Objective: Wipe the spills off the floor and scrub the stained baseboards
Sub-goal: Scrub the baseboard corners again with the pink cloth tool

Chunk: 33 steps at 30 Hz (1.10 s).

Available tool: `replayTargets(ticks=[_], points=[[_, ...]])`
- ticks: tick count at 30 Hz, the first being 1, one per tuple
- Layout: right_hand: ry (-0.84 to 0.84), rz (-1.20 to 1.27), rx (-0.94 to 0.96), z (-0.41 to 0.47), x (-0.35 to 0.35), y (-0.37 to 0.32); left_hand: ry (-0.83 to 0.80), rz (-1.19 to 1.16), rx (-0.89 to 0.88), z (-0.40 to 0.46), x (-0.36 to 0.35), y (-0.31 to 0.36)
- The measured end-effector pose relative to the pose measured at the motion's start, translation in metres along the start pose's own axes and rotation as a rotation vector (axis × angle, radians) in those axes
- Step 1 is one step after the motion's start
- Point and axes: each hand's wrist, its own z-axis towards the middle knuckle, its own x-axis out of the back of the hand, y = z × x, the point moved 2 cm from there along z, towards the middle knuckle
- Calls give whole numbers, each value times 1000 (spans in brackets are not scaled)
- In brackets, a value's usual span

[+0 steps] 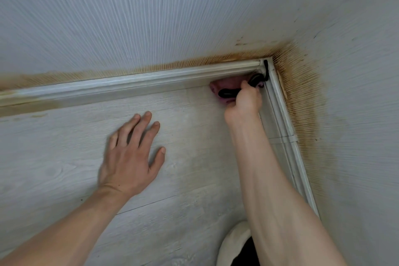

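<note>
Pale wood-look floor (64, 157) fills the lower half of my view, meeting two textured white walls at a corner near 1 o'clock. Brown staining (302, 97) runs along the wall just above the white baseboards (129, 83), heaviest around that corner.

My right hand (244, 101) is clenched round a black-handled scrubbing tool (228, 92) with a pink head (224, 84), pushed into the corner where the baseboards join. I cannot tell whether the head is touching the trim or only the floor beside it. My left hand (129, 155), at about 9 o'clock from the tool and well apart from it, is released, fingers spread flat on the floor as a brace.

Risks, as I judge them: the floor between my hands looks faintly damp or smeared, so the bracing palm could slide under my weight. The cramped corner could jam the head or scrape my knuckles on the trim. Hard scrubbing might also spread brown residue onto the floor, or rough up the textured wall covering. A white rounded object (233, 242) at 5 o'clock sits under my forearm; I cannot identify it.
</note>
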Motion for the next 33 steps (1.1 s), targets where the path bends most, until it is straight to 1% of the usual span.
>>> replayTargets(ticks=[4,6,9,12,13,15,16,17,18,20,22,23,26,30,31,33], points=[[85,-133,60,0,-12,-8,5,-2,-2,1,1,0],[92,-207,130,4,-7,-13,6,-2,0,0,1,-1],[105,-306,362,5,1,-27,7,7,0,0,2,0],[162,-497,550,-2,4,-17,-9,5,0,1,1,0],[157,-531,563,-2,5,-7,-6,3,1,1,1,-1],[115,-578,476,0,6,3,-10,-1,-1,-1,1,0],[104,-602,442,3,7,1,-15,-5,0,-1,1,0],[100,-614,447,5,9,-6,-15,-8,4,0,2,-1],[100,-621,474,6,12,-15,-14,-7,6,0,1,-2],[117,-648,612,-1,24,-33,-16,-13,2,0,1,-1],[126,-713,735,-4,35,-46,-17,-17,6,1,1,-1],[121,-767,764,-2,37,-50,-16,-16,5,1,1,-1],[78,-883,747,4,24,-60,4,-23,0,0,1,0],[125,-865,709,3,6,-60,19,-19,3,0,1,0],[140,-885,723,2,6,-59,18,-21,3,1,0,1],[101,-978,809,-1,8,-59,13,-21,5,0,0,1]])
